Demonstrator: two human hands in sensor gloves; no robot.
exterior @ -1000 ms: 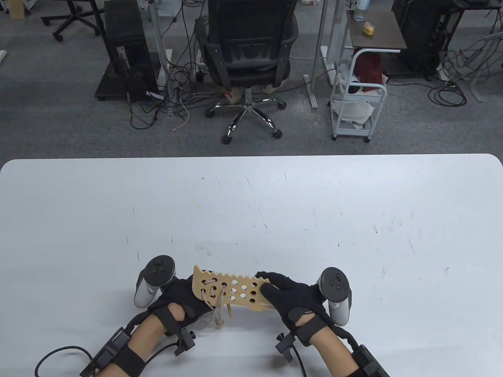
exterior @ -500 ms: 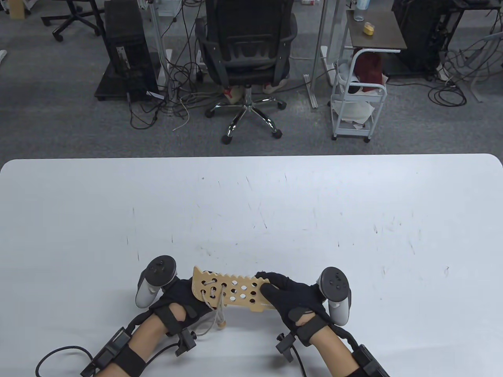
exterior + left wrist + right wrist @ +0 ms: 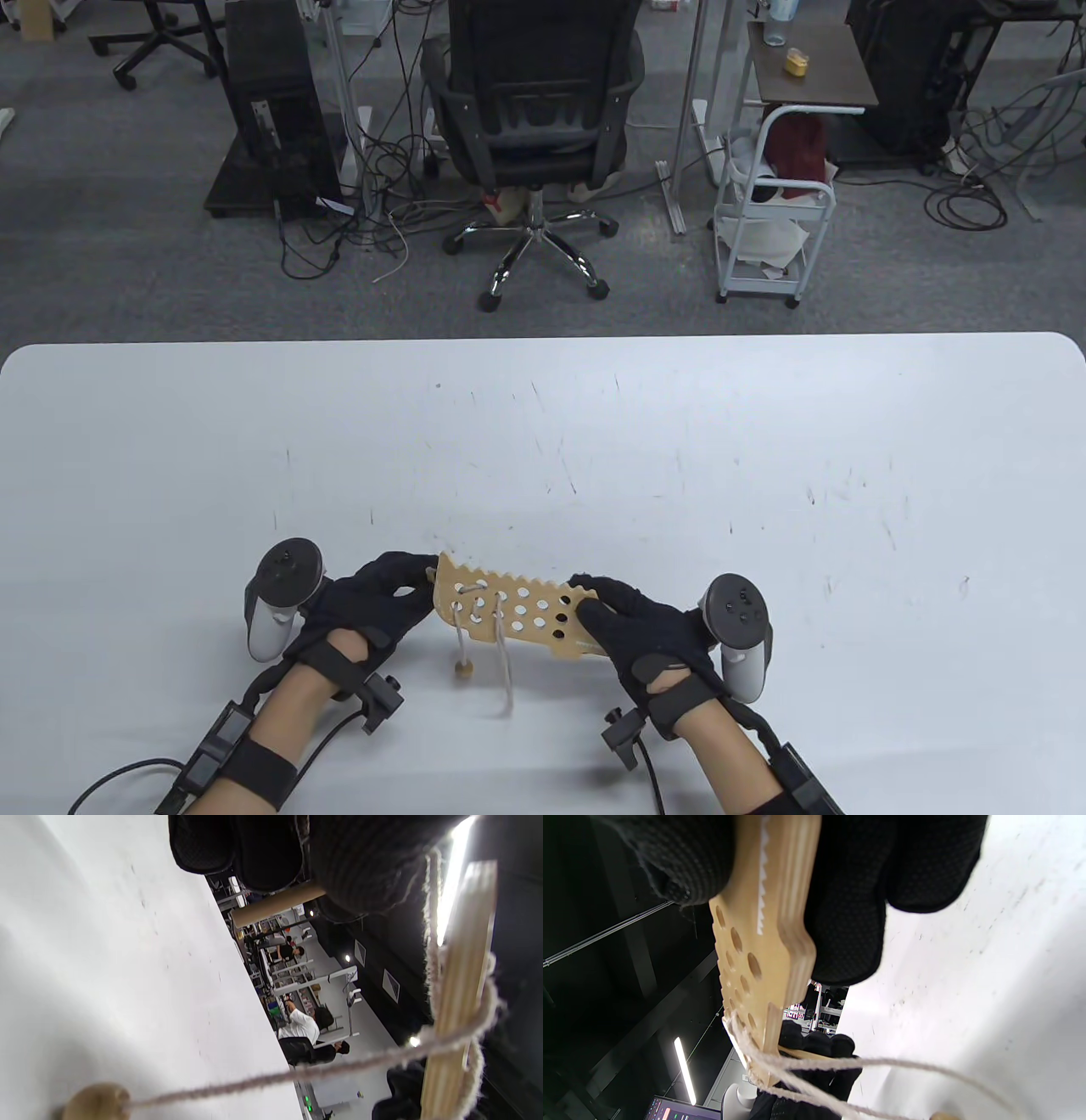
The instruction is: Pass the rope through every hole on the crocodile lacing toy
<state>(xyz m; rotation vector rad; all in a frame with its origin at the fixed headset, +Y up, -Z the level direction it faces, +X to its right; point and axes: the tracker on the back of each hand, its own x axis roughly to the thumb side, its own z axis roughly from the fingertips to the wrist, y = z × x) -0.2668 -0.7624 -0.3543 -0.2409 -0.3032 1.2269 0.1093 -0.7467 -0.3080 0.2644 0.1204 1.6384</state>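
A: Where does the crocodile lacing toy (image 3: 517, 613) sit?

B: Held up off the counter (image 3: 594, 441), near its front edge, between both hands. Right hand (image 3: 649, 632) grips the right end: thumb on the upper face, fingers (image 3: 848, 899) curled beneath, plain in the right wrist view. Left hand (image 3: 373, 594) is at the left end with its fingers curled round something there; in the left wrist view a thin wooden stick crosses under them. Whether they pinch the board edge or only that stick, I cannot tell.

A: Progress on the lacing?

B: Early, by my judgement. The rope (image 3: 501, 658) crosses only the holes nearest the left end. Two strands hang below the board; one ends in a wooden bead (image 3: 462, 671) that hangs just above the counter or touches it.

A: Left to do?

B: Most of it. The middle and right-hand holes show open and unlaced, so the bulk of the rows remain.
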